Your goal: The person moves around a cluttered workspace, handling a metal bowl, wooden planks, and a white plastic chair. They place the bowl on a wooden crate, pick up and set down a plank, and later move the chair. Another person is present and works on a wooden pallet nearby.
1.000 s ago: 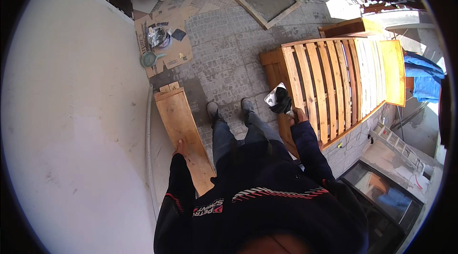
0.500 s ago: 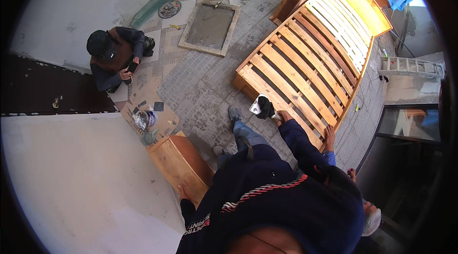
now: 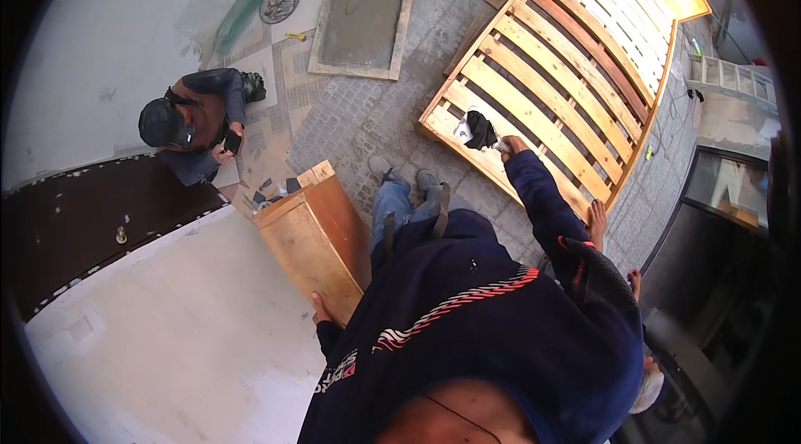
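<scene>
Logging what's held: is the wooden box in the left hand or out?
In it, apparently: the left hand grips the wooden box by its left edge. Whether it also rests on anything, I cannot tell.

The slatted frame (image 3: 567,81) is honey-toned, box (image 3: 300,248) tan and reddish-brown, bundle (image 3: 480,131) black-and-white.

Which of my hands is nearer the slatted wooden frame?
Right. Your right hand is at the near end of the slatted frame; your left hand is off to the left, on the wooden box.
</scene>
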Tool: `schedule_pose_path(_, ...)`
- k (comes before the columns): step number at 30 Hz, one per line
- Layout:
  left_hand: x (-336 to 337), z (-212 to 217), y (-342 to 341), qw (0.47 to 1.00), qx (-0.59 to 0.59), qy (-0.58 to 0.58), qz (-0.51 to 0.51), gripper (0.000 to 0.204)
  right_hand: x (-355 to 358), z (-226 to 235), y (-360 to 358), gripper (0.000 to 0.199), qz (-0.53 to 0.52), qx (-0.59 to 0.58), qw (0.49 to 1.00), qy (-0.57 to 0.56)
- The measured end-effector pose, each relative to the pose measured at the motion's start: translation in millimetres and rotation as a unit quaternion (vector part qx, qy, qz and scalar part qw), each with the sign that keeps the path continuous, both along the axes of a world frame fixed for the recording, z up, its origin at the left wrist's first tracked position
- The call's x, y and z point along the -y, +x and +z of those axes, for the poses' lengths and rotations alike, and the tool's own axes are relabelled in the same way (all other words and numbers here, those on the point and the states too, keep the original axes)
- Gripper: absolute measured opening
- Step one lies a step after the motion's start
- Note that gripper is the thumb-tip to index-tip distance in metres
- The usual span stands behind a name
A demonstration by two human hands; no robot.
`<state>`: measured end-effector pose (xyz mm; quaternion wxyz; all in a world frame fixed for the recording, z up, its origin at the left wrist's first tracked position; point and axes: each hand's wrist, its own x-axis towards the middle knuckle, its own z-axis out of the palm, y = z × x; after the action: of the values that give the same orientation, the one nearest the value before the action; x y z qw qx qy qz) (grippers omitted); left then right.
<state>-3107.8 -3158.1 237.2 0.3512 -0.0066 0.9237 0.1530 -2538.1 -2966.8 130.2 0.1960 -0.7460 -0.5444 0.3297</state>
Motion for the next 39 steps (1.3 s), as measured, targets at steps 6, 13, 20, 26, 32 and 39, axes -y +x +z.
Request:
schedule_pose_path(6,-84,-12,-19,0.995,0.065,0.077,-0.013,0.094,-58,-2,10,0.034,-0.042,0.070,0.997,-0.014)
schedule_pose_path(13,-204,-8,1,0.988,0.064,0.094,-0.103,0.087,-109,15,-1,0.033,-0.180,0.000,0.984,0.013)
schedule_pose_path(20,-320,4,19,0.967,-0.017,-0.004,-0.256,0.093,-149,8,22,0.034,-0.214,0.020,0.976,0.032)
schedule_pose_path(26,-442,9,54,0.932,-0.015,0.035,-0.361,0.091,-190,-29,61,0.036,-0.320,-0.017,0.947,-0.013)
schedule_pose_path(32,-613,13,147,0.894,-0.072,-0.013,-0.442,0.090,-244,-49,121,0.036,-0.395,-0.038,0.917,0.042)
schedule_pose_path(39,-804,31,299,0.864,0.034,0.074,-0.497,0.087,-301,-12,184,0.039,-0.454,-0.033,0.890,0.027)
